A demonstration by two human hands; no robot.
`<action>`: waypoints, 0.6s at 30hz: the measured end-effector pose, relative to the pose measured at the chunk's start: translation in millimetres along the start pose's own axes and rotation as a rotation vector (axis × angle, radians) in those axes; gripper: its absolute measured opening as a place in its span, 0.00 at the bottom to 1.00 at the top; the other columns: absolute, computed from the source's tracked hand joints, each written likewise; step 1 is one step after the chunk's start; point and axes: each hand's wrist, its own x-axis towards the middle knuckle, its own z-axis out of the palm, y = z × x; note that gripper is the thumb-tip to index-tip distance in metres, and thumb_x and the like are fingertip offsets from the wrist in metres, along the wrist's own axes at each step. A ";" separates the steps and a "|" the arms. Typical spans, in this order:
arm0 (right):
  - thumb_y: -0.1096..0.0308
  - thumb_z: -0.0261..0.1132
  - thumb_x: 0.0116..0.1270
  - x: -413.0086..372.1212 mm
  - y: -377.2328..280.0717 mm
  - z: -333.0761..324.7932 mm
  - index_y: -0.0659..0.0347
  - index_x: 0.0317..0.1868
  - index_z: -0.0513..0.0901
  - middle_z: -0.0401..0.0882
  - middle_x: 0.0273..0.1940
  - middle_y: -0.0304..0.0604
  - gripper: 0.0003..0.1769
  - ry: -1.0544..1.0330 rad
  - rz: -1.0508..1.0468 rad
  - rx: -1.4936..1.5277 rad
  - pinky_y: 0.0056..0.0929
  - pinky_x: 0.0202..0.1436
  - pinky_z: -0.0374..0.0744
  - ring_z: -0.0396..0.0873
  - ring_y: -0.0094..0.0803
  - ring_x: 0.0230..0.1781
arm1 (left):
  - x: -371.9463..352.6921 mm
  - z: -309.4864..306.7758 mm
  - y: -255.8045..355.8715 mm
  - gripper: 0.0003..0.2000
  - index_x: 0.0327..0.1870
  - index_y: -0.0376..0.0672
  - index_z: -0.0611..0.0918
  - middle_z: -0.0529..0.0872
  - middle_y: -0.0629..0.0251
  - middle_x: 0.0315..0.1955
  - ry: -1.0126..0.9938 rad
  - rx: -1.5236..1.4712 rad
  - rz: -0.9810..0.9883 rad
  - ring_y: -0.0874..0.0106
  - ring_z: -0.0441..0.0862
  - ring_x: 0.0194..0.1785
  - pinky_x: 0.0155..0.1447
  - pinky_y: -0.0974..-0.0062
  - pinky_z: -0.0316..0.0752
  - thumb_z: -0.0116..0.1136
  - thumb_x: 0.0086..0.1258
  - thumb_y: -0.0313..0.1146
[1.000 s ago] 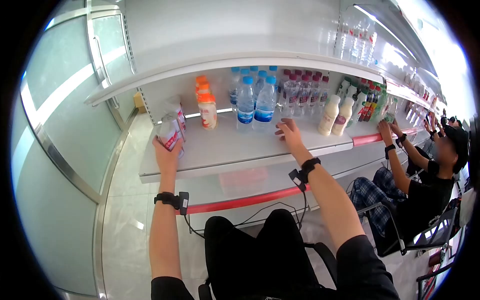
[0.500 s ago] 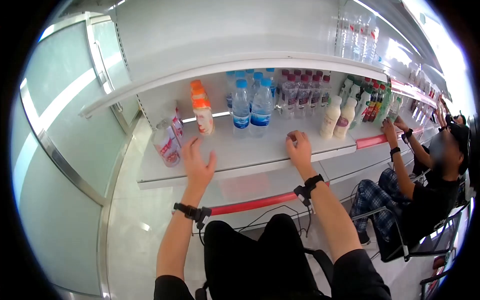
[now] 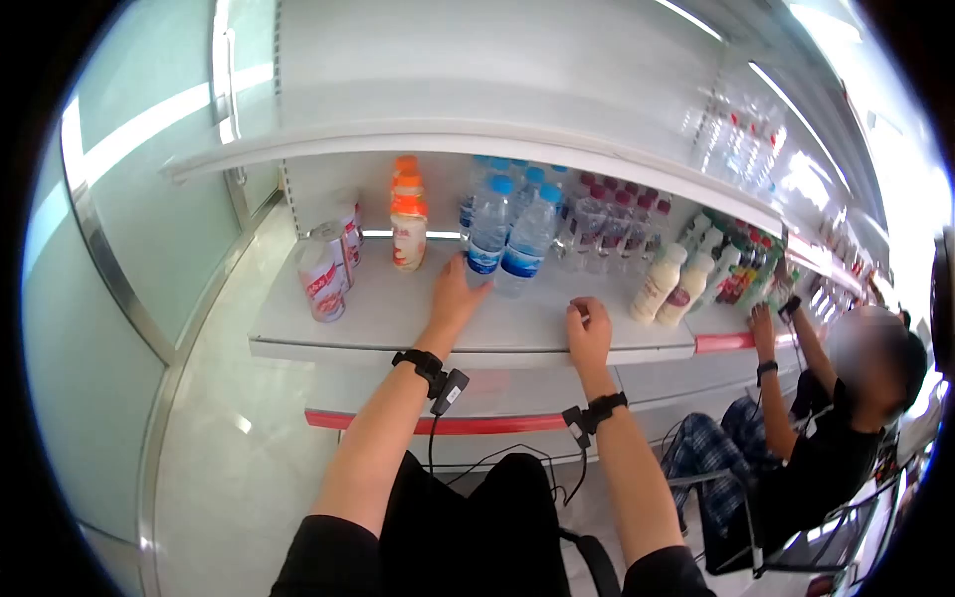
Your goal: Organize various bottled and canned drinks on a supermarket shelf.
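My left hand (image 3: 460, 300) reaches to the lower front of a clear water bottle (image 3: 488, 231) with a blue cap and blue label. Its thumb and fingers are spread apart at the bottle's base; whether they touch it is hard to see. A second blue-capped water bottle (image 3: 528, 239) stands just to the right. Over the shelf's front part, my right hand (image 3: 589, 333) is loosely curled with a gap between thumb and fingers, and nothing shows in it. Both wrists wear black straps with small cabled devices.
Orange-capped bottles (image 3: 409, 234) and pink-white cans (image 3: 321, 284) stand on the left of the shelf (image 3: 398, 328). Red-capped bottles (image 3: 617, 234) and cream-coloured bottles (image 3: 660, 284) are to the right. An upper shelf (image 3: 418, 134) overhangs them. A seated person (image 3: 816, 468) works at right.
My left hand has moved right and forward, from near the cans to the water bottle. The right hand stays curled at the shelf front. The camera view has tilted and shifted.
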 end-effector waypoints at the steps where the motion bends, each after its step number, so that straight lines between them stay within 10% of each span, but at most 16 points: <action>1: 0.65 0.64 0.65 -1.6 0.8 -0.3 0.62 0.40 0.83 0.82 0.37 0.46 0.09 0.013 -0.003 0.037 0.34 0.42 0.78 0.80 0.38 0.38 | -2.1 1.2 1.4 0.39 0.67 0.35 0.66 0.76 0.42 0.60 0.030 -0.028 0.020 0.46 0.75 0.62 0.65 0.56 0.71 0.73 0.57 0.41; 11: 0.55 0.68 0.68 18.5 -12.6 25.5 0.68 0.62 0.72 0.79 0.53 0.51 0.31 -0.213 0.007 0.141 0.34 0.44 0.78 0.78 0.38 0.48 | -5.5 -5.3 15.8 0.37 0.66 0.35 0.67 0.76 0.44 0.61 0.019 -0.020 -0.014 0.49 0.75 0.65 0.66 0.58 0.71 0.73 0.57 0.38; 18: 0.50 0.68 0.69 61.3 -1.8 89.1 0.69 0.74 0.57 0.67 0.68 0.54 0.45 -0.079 -0.042 0.534 0.34 0.68 0.69 0.70 0.40 0.65 | -6.5 -7.5 28.8 0.44 0.72 0.36 0.62 0.74 0.42 0.63 0.032 -0.053 -0.043 0.47 0.72 0.67 0.69 0.57 0.69 0.73 0.57 0.45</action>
